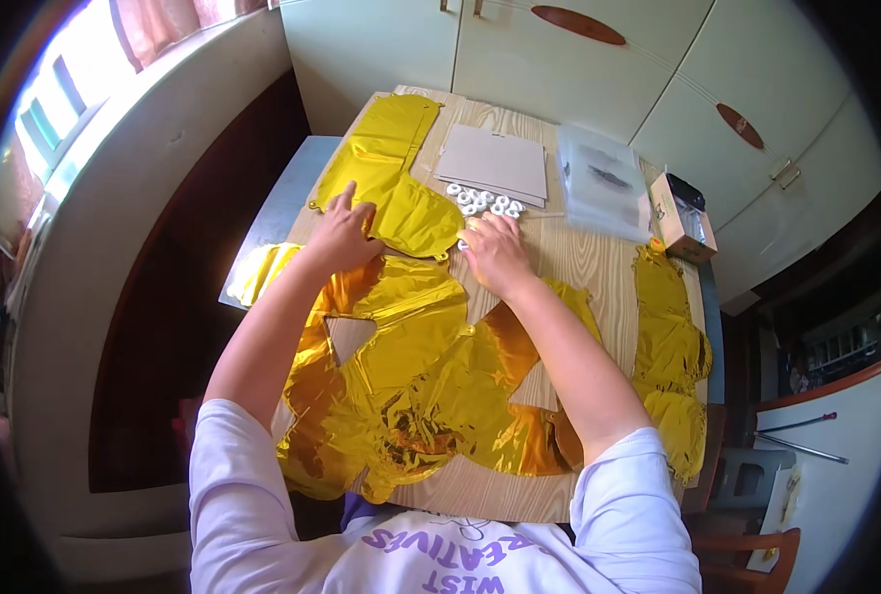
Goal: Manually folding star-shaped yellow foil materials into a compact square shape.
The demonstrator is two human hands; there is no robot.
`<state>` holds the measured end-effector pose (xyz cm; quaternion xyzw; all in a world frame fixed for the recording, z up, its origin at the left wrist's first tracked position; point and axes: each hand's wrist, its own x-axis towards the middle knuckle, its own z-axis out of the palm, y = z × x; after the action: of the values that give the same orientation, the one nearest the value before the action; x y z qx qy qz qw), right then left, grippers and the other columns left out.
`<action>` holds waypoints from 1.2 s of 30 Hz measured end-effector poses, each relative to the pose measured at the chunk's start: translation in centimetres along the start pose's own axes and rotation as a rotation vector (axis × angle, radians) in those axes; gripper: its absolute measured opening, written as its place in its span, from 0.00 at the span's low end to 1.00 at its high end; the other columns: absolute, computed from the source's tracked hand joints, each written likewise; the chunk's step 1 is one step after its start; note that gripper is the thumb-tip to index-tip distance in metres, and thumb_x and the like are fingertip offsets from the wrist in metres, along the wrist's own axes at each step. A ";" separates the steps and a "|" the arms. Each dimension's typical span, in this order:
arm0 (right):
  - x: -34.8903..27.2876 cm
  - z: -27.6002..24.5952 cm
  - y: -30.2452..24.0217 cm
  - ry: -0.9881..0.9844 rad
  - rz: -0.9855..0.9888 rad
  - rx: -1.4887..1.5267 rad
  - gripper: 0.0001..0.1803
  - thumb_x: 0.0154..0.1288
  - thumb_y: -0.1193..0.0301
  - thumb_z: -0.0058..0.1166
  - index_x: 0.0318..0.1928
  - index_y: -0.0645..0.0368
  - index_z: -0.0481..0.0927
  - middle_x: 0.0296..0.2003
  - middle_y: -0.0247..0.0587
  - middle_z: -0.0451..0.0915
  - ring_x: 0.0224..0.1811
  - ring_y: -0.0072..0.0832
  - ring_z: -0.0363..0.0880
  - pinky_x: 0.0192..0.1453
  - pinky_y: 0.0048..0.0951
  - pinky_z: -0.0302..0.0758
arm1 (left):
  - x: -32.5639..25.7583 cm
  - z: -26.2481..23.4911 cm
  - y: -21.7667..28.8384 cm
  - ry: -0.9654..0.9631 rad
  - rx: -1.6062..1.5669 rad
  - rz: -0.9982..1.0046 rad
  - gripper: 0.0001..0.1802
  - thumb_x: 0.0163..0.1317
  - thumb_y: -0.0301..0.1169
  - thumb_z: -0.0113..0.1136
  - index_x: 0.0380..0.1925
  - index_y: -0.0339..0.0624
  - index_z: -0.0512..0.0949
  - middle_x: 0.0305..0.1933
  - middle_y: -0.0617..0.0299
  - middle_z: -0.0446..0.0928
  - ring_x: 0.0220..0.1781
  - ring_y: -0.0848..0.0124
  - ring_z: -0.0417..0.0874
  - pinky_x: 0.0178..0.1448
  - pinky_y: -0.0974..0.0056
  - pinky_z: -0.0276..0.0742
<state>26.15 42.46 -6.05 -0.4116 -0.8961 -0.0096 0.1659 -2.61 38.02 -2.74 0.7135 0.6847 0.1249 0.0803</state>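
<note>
Hidden: right fingertips blurred by glare | left hand: fingers spread flat on gold foil balloon; right hand: fingers loosely curled, pressing balloon's near edge beside white rings

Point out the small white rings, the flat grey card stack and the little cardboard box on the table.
small white rings [482, 200]: head view, middle of the cluster.
flat grey card stack [493, 161]: head view, centre of the top sheet.
little cardboard box [680, 220]: head view, its top face.
</note>
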 end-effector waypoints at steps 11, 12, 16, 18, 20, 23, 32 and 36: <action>-8.4 -5.2 -3.1 0.118 -0.125 0.209 0.17 0.64 0.68 0.64 0.53 0.55 0.84 0.61 0.48 0.77 0.68 0.45 0.71 0.77 0.50 0.60 | 0.2 1.5 -1.5 0.180 -0.115 0.067 0.36 0.55 0.38 0.74 0.64 0.40 0.75 0.80 0.39 0.53 0.79 0.41 0.60 0.79 0.49 0.63; -9.6 -6.2 -3.2 0.107 -0.111 0.237 0.17 0.64 0.68 0.64 0.52 0.55 0.84 0.60 0.48 0.77 0.67 0.45 0.72 0.76 0.51 0.61 | 0.3 1.7 -1.6 0.186 -0.125 0.076 0.36 0.55 0.38 0.73 0.63 0.38 0.75 0.79 0.37 0.54 0.78 0.40 0.62 0.79 0.48 0.63; -15.5 -9.8 -2.7 0.123 -0.064 0.168 0.15 0.63 0.68 0.65 0.50 0.56 0.84 0.58 0.46 0.78 0.65 0.46 0.73 0.75 0.53 0.63 | 1.1 2.3 -1.4 0.220 -0.186 0.095 0.33 0.56 0.35 0.72 0.62 0.36 0.76 0.78 0.37 0.57 0.75 0.40 0.65 0.77 0.50 0.66; -18.4 -11.5 -2.8 0.138 -0.035 0.174 0.14 0.62 0.69 0.66 0.49 0.55 0.84 0.58 0.45 0.79 0.65 0.45 0.74 0.75 0.52 0.64 | 1.5 3.3 -2.2 0.240 -0.126 0.112 0.31 0.57 0.35 0.72 0.61 0.40 0.76 0.78 0.40 0.58 0.74 0.42 0.68 0.75 0.49 0.68; -21.7 -12.8 -2.8 0.144 0.025 0.172 0.14 0.62 0.69 0.66 0.48 0.54 0.85 0.55 0.44 0.81 0.63 0.44 0.76 0.73 0.50 0.66 | 1.4 4.0 -3.6 0.272 -0.081 0.132 0.28 0.59 0.37 0.71 0.60 0.45 0.77 0.79 0.45 0.59 0.70 0.43 0.72 0.72 0.48 0.71; -26.5 -15.5 -1.7 0.156 0.170 0.154 0.13 0.62 0.69 0.66 0.47 0.55 0.86 0.53 0.44 0.82 0.60 0.43 0.77 0.71 0.48 0.68 | 0.5 3.0 -2.2 0.218 0.012 0.109 0.29 0.60 0.32 0.70 0.61 0.37 0.75 0.78 0.42 0.58 0.71 0.41 0.71 0.72 0.50 0.71; -34.6 -16.4 12.1 0.450 0.787 0.237 0.07 0.64 0.70 0.64 0.34 0.62 0.83 0.34 0.46 0.83 0.37 0.40 0.83 0.43 0.37 0.79 | -4.6 3.2 13.1 0.203 -0.316 0.452 0.28 0.57 0.33 0.74 0.58 0.45 0.78 0.68 0.48 0.73 0.69 0.49 0.74 0.68 0.48 0.74; -32.0 -14.2 15.4 0.436 0.807 0.176 0.10 0.64 0.66 0.66 0.34 0.59 0.83 0.37 0.46 0.83 0.40 0.43 0.83 0.46 0.40 0.79 | -13.4 4.3 25.2 -0.066 -0.312 0.846 0.29 0.58 0.39 0.74 0.58 0.43 0.78 0.64 0.48 0.74 0.69 0.47 0.72 0.72 0.48 0.70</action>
<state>61.03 26.90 -4.26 -0.6999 -0.6062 0.0456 0.3750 22.36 23.70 -0.55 0.9136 0.3029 0.2255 0.1506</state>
